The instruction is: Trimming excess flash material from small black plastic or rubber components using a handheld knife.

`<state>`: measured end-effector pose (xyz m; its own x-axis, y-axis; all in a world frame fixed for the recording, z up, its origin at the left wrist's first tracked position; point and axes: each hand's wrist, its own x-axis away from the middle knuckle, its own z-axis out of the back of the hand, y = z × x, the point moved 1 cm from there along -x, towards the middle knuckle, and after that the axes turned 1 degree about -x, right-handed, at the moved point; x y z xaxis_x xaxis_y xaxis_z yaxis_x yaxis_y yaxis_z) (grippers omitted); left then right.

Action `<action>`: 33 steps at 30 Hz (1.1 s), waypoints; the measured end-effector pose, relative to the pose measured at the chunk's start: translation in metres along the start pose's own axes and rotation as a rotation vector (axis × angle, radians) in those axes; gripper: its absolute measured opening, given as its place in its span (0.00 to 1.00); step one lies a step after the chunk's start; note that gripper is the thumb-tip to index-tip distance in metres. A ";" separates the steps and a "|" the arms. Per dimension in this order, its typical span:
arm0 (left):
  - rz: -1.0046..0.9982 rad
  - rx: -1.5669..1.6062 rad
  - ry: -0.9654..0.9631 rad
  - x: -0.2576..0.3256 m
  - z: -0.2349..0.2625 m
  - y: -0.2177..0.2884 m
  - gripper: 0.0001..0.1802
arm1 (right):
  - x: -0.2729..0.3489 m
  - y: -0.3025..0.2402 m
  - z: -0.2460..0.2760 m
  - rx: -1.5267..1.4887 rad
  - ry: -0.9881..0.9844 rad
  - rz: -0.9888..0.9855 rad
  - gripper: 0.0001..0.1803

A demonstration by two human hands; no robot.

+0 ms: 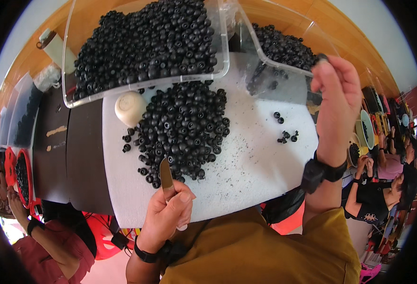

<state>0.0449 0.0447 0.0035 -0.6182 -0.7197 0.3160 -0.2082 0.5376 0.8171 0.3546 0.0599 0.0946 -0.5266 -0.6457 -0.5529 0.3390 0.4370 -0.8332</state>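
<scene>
Left hand (166,213) around flat metal blade (166,173), beside knobbly black beads (184,128).

Curved wooden tabletop (331,19), perhaps pale floor (393,38) beyond, brightly lit.

The left hand (166,214) grips a small knife (166,177) with a worn metal blade, its tip pointing up toward the near edge of a heap of small black rubber caps (184,128). The caps are round, hollow and matte, piled loosely on a white foam pad (251,165), with a few strays at the heap's left side. The right hand (335,102) is raised over the rim of a clear plastic bin (284,47), pinching one black cap (322,57) between its fingertips.
</scene>
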 end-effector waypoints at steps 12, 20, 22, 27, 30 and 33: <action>-0.724 -0.345 0.530 0.081 0.024 0.072 0.08 | 0.074 -0.007 -0.023 0.175 -0.316 0.022 0.20; -0.908 -0.609 0.661 0.119 0.057 0.082 0.08 | 0.120 0.003 -0.057 0.222 -0.672 -0.057 0.06; -0.906 -0.630 0.673 0.122 0.062 0.080 0.08 | 0.126 0.005 -0.063 0.230 -0.731 -0.068 0.07; -0.907 -0.655 0.697 0.125 0.070 0.074 0.08 | 0.139 0.014 -0.078 0.457 -0.849 0.007 0.08; -0.906 -0.651 0.704 0.125 0.073 0.071 0.09 | 0.144 0.018 -0.083 0.543 -0.791 0.081 0.09; -0.910 -0.668 0.727 0.128 0.075 0.072 0.09 | 0.145 0.018 -0.084 0.562 -0.804 0.089 0.10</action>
<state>-0.1057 0.0242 0.0665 0.1246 -0.8848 -0.4490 0.2091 -0.4190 0.8836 0.2190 0.0269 0.0000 0.1352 -0.9496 -0.2829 0.7827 0.2774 -0.5571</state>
